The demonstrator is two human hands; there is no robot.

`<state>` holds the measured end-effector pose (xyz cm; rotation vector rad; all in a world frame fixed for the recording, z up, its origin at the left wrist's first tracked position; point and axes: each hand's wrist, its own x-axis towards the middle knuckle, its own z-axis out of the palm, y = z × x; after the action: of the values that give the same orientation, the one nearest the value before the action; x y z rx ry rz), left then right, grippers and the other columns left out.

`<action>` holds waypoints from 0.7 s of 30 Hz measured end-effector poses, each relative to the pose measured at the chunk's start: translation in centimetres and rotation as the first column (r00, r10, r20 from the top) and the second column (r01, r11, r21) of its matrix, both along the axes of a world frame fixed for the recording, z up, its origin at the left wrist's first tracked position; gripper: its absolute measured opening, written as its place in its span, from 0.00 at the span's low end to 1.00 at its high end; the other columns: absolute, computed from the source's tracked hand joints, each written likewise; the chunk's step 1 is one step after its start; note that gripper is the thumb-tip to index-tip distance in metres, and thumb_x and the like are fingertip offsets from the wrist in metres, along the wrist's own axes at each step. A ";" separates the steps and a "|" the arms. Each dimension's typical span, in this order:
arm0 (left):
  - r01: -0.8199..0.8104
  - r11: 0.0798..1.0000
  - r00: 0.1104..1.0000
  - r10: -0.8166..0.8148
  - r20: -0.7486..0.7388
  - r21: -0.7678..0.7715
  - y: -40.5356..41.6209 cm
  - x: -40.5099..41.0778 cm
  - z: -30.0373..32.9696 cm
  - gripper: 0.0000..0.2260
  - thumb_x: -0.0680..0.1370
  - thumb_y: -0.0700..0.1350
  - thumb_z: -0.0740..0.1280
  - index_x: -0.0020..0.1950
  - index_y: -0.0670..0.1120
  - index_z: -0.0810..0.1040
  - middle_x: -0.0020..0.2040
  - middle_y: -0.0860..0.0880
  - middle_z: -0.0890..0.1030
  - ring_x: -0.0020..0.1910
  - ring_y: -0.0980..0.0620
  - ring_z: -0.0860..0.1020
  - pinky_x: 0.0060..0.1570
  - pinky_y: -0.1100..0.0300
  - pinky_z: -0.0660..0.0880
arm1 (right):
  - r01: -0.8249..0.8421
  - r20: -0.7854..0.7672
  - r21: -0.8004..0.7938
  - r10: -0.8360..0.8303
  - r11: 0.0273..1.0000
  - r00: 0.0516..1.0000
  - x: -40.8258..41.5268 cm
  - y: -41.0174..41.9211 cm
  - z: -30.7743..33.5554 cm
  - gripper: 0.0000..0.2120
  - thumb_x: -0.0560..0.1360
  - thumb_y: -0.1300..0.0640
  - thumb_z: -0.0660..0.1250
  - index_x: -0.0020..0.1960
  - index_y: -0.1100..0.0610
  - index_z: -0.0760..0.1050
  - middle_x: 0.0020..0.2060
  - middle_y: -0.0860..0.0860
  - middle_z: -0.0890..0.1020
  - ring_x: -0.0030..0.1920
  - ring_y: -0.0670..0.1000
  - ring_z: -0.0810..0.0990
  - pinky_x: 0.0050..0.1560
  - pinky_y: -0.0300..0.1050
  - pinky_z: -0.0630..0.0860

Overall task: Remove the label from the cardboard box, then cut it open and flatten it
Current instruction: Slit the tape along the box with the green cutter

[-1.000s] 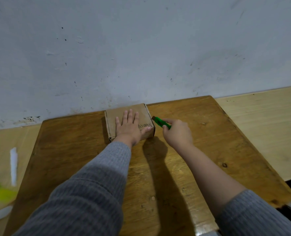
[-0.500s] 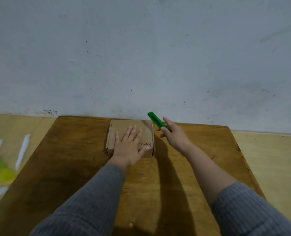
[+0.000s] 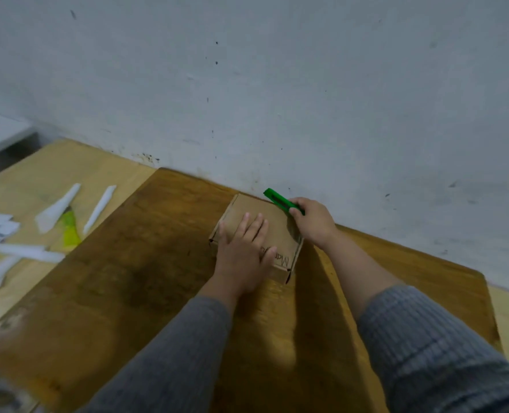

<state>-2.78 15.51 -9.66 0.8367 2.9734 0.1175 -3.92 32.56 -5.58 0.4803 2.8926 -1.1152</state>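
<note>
The small cardboard box [image 3: 257, 236] lies flat on the dark wooden bench [image 3: 145, 278], close to the wall. The left hand [image 3: 242, 257] presses down on its lid with fingers [image 3: 257, 226] straight and slightly spread. The right hand [image 3: 314, 223] has its fingers curled round a green utility knife [image 3: 280, 201], whose free end points up and away over the box's far right corner. Whether a blade is out, or which end it sits in, I cannot tell from this blurred view.

No label shows on the lid, so the cutting step seems to be in hand. The risk is the holding hand: it lies right beside the edge being worked, and a slip along the cardboard could run the blade into those fingers. The box is light and could skid toward the wall if the press slackens. Paper scraps [image 3: 57, 210] lie on the paler surface to the left
</note>
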 end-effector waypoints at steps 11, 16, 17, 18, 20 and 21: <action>-0.104 0.994 0.980 0.106 0.171 -0.021 -1.9 0.6 1.1 0.29 0.83 0.57 0.45 0.79 0.46 0.43 0.80 0.47 0.40 0.78 0.51 0.38 0.72 0.37 0.36 | 0.211 0.011 -0.018 -0.211 0.977 0.978 7.3 -3.2 -0.9 0.15 0.78 0.57 0.61 0.63 0.52 0.76 0.57 0.53 0.82 0.55 0.54 0.80 0.52 0.43 0.74; -0.172 0.985 0.966 0.175 0.191 -0.029 -7.6 2.4 1.8 0.29 0.82 0.58 0.43 0.79 0.47 0.39 0.79 0.46 0.37 0.77 0.48 0.34 0.72 0.36 0.37 | 0.348 -0.006 -0.177 -0.355 0.920 0.935 12.3 -11.9 -0.6 0.13 0.79 0.58 0.60 0.62 0.53 0.76 0.50 0.49 0.84 0.48 0.50 0.82 0.50 0.44 0.78; -0.167 0.985 0.965 0.172 0.200 -0.038 -7.7 2.6 1.8 0.30 0.82 0.59 0.43 0.79 0.47 0.38 0.79 0.46 0.36 0.76 0.47 0.34 0.72 0.35 0.37 | 0.360 -0.005 -0.238 -0.372 0.902 0.928 12.6 -12.4 -1.0 0.12 0.79 0.59 0.60 0.61 0.52 0.76 0.48 0.49 0.84 0.46 0.50 0.83 0.49 0.46 0.80; -0.160 0.986 0.961 0.164 0.221 -0.039 -7.9 2.8 1.9 0.30 0.82 0.60 0.43 0.79 0.47 0.38 0.78 0.46 0.35 0.76 0.47 0.34 0.72 0.35 0.37 | 0.369 0.012 -0.311 -0.384 0.876 0.923 13.0 -13.0 -1.3 0.11 0.80 0.59 0.59 0.59 0.52 0.75 0.46 0.48 0.83 0.43 0.49 0.83 0.47 0.48 0.81; -0.123 0.992 0.962 0.125 0.242 -0.024 -8.3 3.0 2.2 0.33 0.81 0.63 0.43 0.79 0.47 0.38 0.78 0.46 0.35 0.77 0.47 0.35 0.72 0.35 0.37 | 0.368 0.076 -0.437 -0.374 0.821 0.924 13.7 -13.5 -1.3 0.10 0.80 0.60 0.58 0.58 0.50 0.73 0.42 0.49 0.82 0.36 0.50 0.84 0.41 0.47 0.82; -0.095 0.995 0.967 0.100 0.233 -0.034 -9.0 2.9 2.3 0.34 0.80 0.64 0.44 0.79 0.47 0.38 0.78 0.47 0.35 0.77 0.47 0.35 0.72 0.35 0.38 | 0.369 0.060 -0.465 -0.388 0.804 0.920 13.8 -14.1 -1.2 0.10 0.80 0.60 0.57 0.58 0.49 0.72 0.41 0.49 0.81 0.35 0.51 0.83 0.39 0.47 0.81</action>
<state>0.11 6.51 -7.40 0.6247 2.7873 0.1739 9.89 18.50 -6.75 1.0444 2.4638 -1.8269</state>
